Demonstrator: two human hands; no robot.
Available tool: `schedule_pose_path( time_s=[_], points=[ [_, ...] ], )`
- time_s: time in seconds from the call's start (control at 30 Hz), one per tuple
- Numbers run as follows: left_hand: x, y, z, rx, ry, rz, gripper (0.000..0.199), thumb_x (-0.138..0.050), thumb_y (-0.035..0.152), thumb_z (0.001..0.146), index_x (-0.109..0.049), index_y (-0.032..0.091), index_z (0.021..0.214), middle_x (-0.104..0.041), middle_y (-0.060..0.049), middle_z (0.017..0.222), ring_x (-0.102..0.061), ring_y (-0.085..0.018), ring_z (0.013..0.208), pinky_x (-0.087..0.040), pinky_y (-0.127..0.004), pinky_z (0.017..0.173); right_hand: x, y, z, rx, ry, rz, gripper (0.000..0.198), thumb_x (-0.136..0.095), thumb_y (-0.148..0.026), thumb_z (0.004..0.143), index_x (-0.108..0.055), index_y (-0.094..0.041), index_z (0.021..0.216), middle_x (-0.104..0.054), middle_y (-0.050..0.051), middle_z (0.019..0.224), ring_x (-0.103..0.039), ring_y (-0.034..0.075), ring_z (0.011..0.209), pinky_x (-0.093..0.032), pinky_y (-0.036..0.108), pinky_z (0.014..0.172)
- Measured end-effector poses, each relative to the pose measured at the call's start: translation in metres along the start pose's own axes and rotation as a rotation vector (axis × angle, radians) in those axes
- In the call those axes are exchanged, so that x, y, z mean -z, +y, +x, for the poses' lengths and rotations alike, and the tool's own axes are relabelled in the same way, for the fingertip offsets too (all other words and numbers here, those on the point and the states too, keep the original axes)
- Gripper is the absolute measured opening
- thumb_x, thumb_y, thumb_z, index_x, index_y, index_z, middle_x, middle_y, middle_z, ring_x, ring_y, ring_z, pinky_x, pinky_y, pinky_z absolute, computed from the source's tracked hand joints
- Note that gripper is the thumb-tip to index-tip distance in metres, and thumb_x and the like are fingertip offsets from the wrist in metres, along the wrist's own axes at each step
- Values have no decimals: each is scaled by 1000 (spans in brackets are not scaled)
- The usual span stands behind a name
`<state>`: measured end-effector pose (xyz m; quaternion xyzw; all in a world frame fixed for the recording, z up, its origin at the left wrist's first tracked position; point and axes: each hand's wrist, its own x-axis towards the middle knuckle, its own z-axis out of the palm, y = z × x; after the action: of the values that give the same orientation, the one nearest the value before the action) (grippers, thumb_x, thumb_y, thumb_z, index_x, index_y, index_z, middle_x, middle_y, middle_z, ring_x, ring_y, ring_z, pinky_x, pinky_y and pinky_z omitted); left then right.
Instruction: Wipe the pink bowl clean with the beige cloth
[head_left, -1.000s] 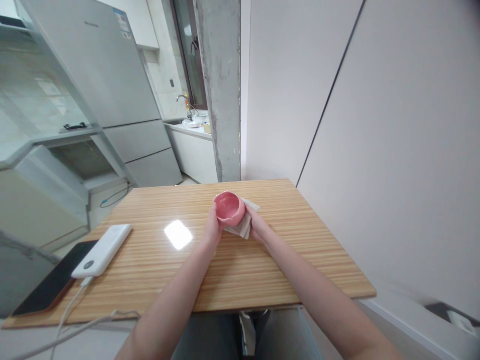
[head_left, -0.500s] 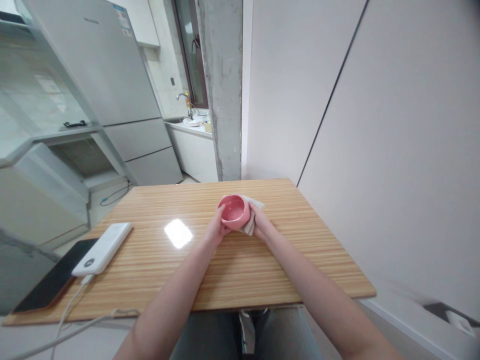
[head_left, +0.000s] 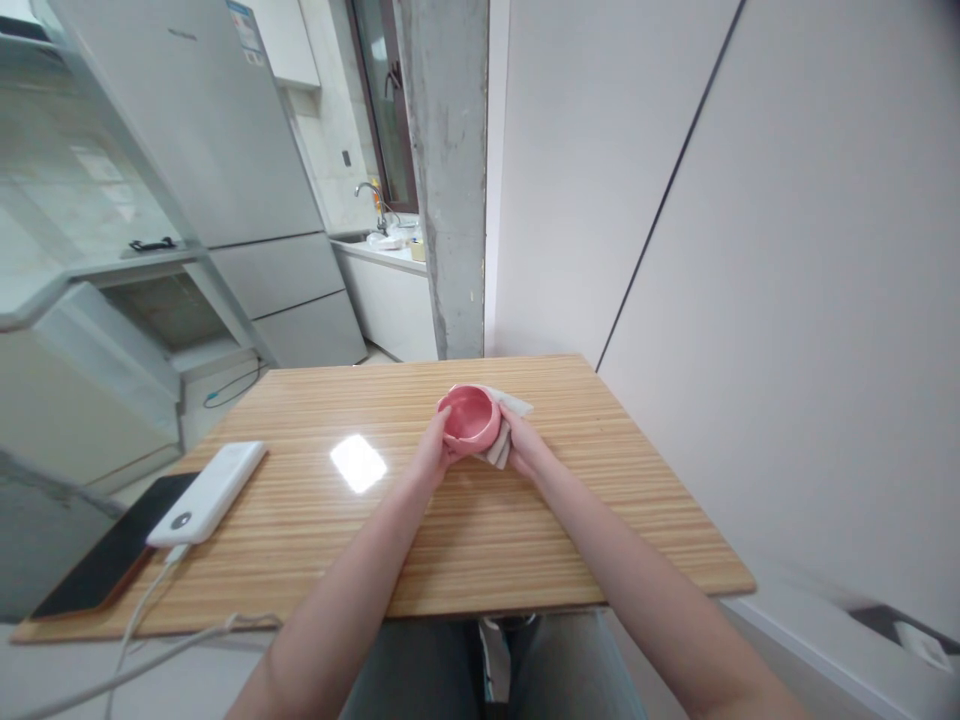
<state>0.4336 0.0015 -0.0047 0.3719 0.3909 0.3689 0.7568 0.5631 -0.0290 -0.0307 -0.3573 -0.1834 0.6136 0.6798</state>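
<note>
A small pink bowl (head_left: 474, 432) with a rounded body is held above the wooden table (head_left: 300, 400), tilted so that its inside faces me. My left hand (head_left: 435, 448) is closed on the bowl's left side, its thumb over the rim. On the right, my right hand (head_left: 523, 440) is closed on a whitish cloth or tissue (head_left: 498, 452) and presses it against the bowl's outer side. Part of the cloth shows behind the bowl, and its far corner sticks out to the right. The fingertips of my right hand are hidden.
At the table's left lie a white power bank (head_left: 210, 492) with a cable (head_left: 139, 610) and a dark flat tablet-like object (head_left: 101, 565). A white wall (head_left: 810, 300) borders the right side. Beyond stand a fridge (head_left: 202, 130) and a sink counter (head_left: 386, 300).
The bowl has tipped slightly more toward me, with both hands keeping their hold. The whole view has shifted a little.
</note>
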Motion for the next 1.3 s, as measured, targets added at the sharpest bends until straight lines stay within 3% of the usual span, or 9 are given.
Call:
schedule_pose_path(
  time_s=[0.2,0.4,0.53,0.67,0.73,0.87,1.07,1.13,1.3],
  points=[
    [-1,-8,2,-195,64,28,46,-62,35,77,-53,27,122,-59,-5,124,-58,-18,106,-51,-23,73,7,6,10,123,63,-29,27,-50,-40,86,-65,-22,100,-71,3,101,-66,19,97,-53,34,85],
    [6,-5,4,24,-55,164,51,-61,51,74,-58,22,116,-62,-11,118,-62,-22,96,-52,-28,68,13,-5,10,74,171,-45,21,-51,-32,85,-67,-19,91,-73,3,91,-67,17,90,-52,30,85],
    [6,-8,7,-121,65,13,47,-48,52,82,-56,22,118,-60,-8,122,-58,-23,106,-52,-30,71,-1,6,3,-1,18,19,28,-45,-37,89,-64,-21,102,-71,3,102,-66,19,96,-53,33,84],
    [5,-8,10,-296,138,55,59,-66,37,74,-47,26,128,-54,-5,131,-52,-19,115,-47,-25,84,-1,10,5,43,67,29,20,-52,-33,86,-64,-22,98,-73,2,97,-67,18,91,-54,32,83],
    [7,-6,12,-259,112,105,63,-71,35,69,-48,26,127,-55,-6,129,-54,-20,113,-47,-26,85,4,6,8,71,124,2,18,-54,-32,85,-65,-21,93,-73,2,92,-68,17,86,-54,30,82],
    [12,-5,18,-110,53,196,43,-65,42,74,-60,22,112,-63,-8,113,-59,-23,103,-48,-32,82,8,1,7,63,158,-28,18,-52,-29,85,-66,-19,88,-73,3,87,-68,16,81,-54,27,79],
    [10,-6,13,-373,167,112,35,-51,39,84,-57,22,113,-60,-6,118,-54,-18,108,-46,-28,86,-1,10,5,35,85,13,24,-45,-32,89,-67,-21,92,-72,2,97,-65,16,96,-53,29,85],
    [8,-4,8,-337,127,149,37,-54,39,82,-55,25,117,-59,-4,120,-56,-18,105,-48,-26,80,0,7,6,65,115,5,22,-47,-31,88,-66,-21,92,-73,2,96,-66,17,95,-53,30,85],
    [8,-5,6,-22,-67,246,44,-60,47,77,-55,25,115,-63,-7,110,-60,-22,93,-50,-29,67,12,-4,7,36,194,-11,25,-48,-36,88,-66,-18,92,-73,5,88,-67,20,86,-54,33,79]
  ],
)
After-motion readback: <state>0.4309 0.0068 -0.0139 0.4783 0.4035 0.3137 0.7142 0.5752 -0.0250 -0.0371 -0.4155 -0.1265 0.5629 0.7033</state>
